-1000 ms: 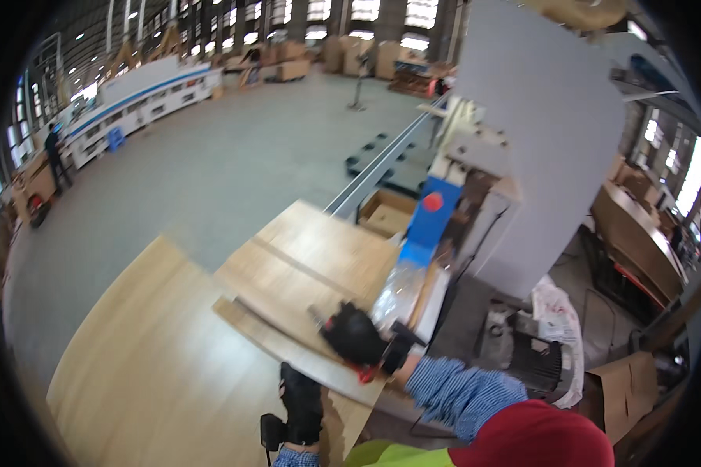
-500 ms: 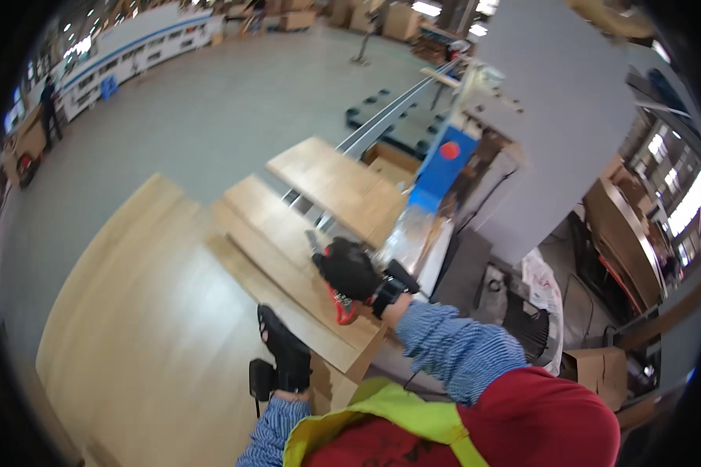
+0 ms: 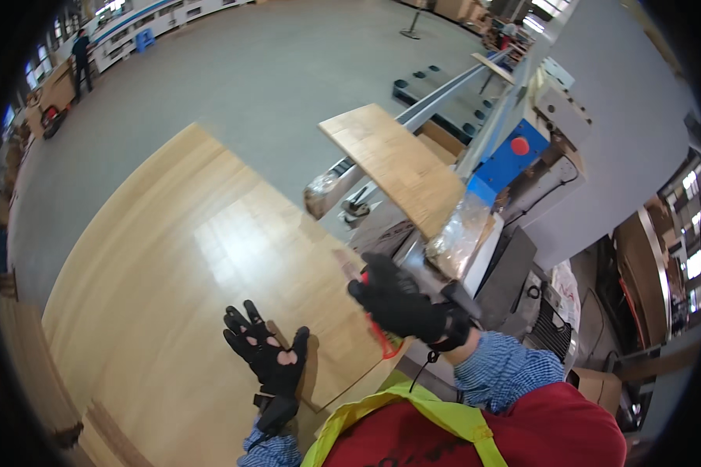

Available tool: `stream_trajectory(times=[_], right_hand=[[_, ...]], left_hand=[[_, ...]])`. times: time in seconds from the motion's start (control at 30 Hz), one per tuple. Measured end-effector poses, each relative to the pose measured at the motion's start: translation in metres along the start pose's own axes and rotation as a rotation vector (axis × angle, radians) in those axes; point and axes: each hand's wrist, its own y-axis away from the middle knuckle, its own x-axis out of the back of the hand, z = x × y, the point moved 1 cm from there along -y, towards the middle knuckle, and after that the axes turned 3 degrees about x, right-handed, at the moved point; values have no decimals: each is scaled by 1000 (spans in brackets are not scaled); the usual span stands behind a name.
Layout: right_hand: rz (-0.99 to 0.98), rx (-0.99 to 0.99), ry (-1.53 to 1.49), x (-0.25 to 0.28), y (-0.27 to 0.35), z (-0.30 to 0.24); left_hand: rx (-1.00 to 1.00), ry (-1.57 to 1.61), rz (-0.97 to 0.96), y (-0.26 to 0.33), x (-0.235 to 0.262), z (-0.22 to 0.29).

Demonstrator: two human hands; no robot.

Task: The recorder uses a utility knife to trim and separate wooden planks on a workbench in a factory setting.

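Observation:
My left hand (image 3: pixel 269 354), in a worn black glove with holes in the palm, is open with its fingers spread. It is over the near part of a large pale wooden panel (image 3: pixel 163 233). To its right, my black-gloved right hand (image 3: pixel 401 300) is closed around a red-handled bladed tool (image 3: pixel 383 338). The blade is blurred and points away over the panel's right edge; the fingers hide the middle of the tool. A narrow wooden board (image 3: pixel 397 163) lies beyond the right hand, across a metal rail.
A blue machine housing with a red button (image 3: pixel 519 145) stands at right, beside crumpled clear plastic wrap (image 3: pixel 459 237) and a grey cabinet (image 3: pixel 615 148). Stacked board edges (image 3: pixel 31 350) are at lower left. A person (image 3: pixel 82 58) stands far left by a long white machine.
The narrow boards under my right hand no longer show past the panel's edge. My left hand has turned and spread its fingers. The right hand still holds the tool; the view has shifted.

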Motion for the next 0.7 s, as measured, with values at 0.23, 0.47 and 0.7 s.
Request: stream_trajectory(times=[0.23, 0.47, 0.7], right_hand=[[262, -123, 421, 154, -95, 130], [232, -82, 444, 135, -163, 200], [306, -76, 104, 39, -93, 92]], left_hand=[[-22, 939, -246, -68, -60, 76], [79, 1468, -209, -91, -179, 130], [75, 867, 241, -75, -131, 105]])
